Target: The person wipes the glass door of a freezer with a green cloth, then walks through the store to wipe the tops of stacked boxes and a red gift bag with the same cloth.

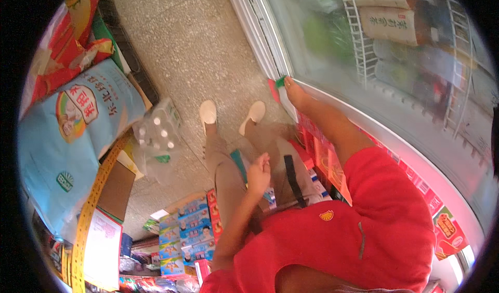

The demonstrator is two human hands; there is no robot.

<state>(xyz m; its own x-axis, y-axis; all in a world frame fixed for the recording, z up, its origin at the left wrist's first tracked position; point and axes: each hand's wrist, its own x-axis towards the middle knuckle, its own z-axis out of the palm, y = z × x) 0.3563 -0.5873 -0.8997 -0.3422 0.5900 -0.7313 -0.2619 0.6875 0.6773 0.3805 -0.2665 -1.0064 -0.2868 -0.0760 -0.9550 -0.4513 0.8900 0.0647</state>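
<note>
At the lower corner of a glass-door drinks cooler [319, 59], my right hand [297, 94] grips a green, pink and white cloth or wrapper [280, 82]; which of the two it is cannot be told. The arm reaches across the cooler's lower frame. My left hand [259, 176] hangs over my lap, its fingers loosely curled with nothing visible in them. Just beside it are a teal strip [238, 164] and a small blue and white package [269, 197], partly hidden. Bottles with paper labels [390, 26] lie behind the glass by a white wire rack [360, 47].
Large blue rice bag [78, 156] and red bags [70, 55] fill the left side. A plastic-wrapped pack [158, 129] stands on the speckled floor [187, 32]. Blue and yellow boxes [183, 234] are stacked at lower left, by a perforated yellow metal edge [93, 199].
</note>
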